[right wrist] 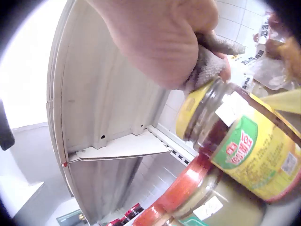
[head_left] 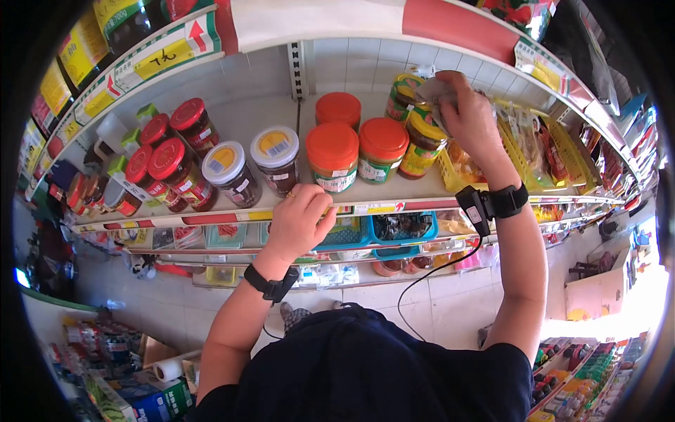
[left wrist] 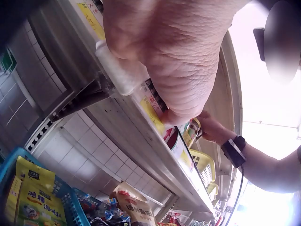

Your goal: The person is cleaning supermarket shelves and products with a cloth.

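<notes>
My right hand [head_left: 471,119] grips a grey cloth [right wrist: 207,68] over the yellow-lidded jars at the shelf's back right. Just below the cloth stands a yellow-lidded glass jar [right wrist: 254,146] with a yellow and green label. Another yellow-lidded jar [head_left: 402,98] is behind it, partly covered by the cloth. My left hand [head_left: 299,218] holds the front edge of the shelf [left wrist: 155,110], thumb at the price strip; its fingertips are hidden in the left wrist view. Nearest to it are a white-lidded dark jar [head_left: 278,162] and an orange-lidded jar [head_left: 332,158].
More orange-lidded jars [head_left: 383,151] stand close beside the yellow-lidded ones. Red-lidded jars [head_left: 184,176] fill the left side. A yellow basket [head_left: 506,158] of packets is on the right. Blue baskets [head_left: 404,226] sit one shelf below, and another shelf edge [head_left: 316,20] runs overhead.
</notes>
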Demonstrator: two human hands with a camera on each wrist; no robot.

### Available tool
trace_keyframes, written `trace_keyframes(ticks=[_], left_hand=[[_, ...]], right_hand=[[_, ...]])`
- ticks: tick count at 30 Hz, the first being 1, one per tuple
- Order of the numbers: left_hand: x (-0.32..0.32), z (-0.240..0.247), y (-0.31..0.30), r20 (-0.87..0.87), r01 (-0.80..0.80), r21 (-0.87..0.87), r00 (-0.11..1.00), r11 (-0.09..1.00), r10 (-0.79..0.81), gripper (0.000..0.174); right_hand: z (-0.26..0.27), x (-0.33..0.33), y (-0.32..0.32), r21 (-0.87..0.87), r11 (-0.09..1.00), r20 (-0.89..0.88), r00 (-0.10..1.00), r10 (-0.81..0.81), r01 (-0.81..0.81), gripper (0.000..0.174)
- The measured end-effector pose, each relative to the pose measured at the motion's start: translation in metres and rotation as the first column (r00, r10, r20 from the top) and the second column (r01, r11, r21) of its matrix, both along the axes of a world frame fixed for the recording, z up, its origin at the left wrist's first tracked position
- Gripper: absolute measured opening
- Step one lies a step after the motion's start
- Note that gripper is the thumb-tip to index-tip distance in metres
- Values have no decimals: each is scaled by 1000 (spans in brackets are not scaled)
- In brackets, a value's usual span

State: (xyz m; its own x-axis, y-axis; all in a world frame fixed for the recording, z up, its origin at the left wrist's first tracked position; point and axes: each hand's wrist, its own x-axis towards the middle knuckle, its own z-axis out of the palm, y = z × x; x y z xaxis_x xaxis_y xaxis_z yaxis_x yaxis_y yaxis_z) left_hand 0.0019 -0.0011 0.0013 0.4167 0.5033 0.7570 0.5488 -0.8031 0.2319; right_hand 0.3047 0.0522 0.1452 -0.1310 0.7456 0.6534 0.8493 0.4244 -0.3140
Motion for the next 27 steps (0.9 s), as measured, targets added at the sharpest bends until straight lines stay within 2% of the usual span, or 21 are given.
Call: trace_keyframes(ticks=[2,4,6,9,10,12,14,16,23,25,26,27], left_hand=[[-1,1,-1,-7,5,-25,1000,1000,-5,18],[1,3,3,7,-3,-3,1000,1000,3,19],[-1,1,-1,-3,6,-30,1000,1000,-6,19],[1,4,-5,-2,-1,15,1000,1000,1,18],[2,5,1,8,-3,26,1000,1000,3,18],[-1,5,0,-6,-7,14,1000,1000,7,18],[-1,3,0,-15,-4,16,1000,1000,4,18],[-1,3,0,-13,-4,19,1000,1000,4,18],[0,4,-1,-10,-5,14,1000,1000,5,18],[0,5,0,-10,2,17,1000,1000,-2,18],[0,5,0,-8,4,19,1000,1000,-4,18],[0,5,0,-9,8,17,1000,1000,-8,18]], right_hand=[[9,1,12,-21,1000,-73,997,4,-6,29],[20,0,36,-4,991,98,986,-132,133,32],[21,-2,41,-49,993,91,991,-99,103,37],[19,-19,58,-371,923,253,967,-8,105,46],[21,-20,68,-354,930,263,965,-2,99,46],[11,-19,71,-223,974,202,976,77,-30,47],[11,-17,75,-259,965,234,972,30,33,48],[3,-11,81,-167,986,254,967,30,14,47],[-2,0,80,-55,998,285,958,-21,38,42],[5,2,73,7,999,352,935,-40,40,38],[10,3,68,6,999,350,936,-44,45,38],[18,2,56,-68,993,305,949,-74,100,37]])
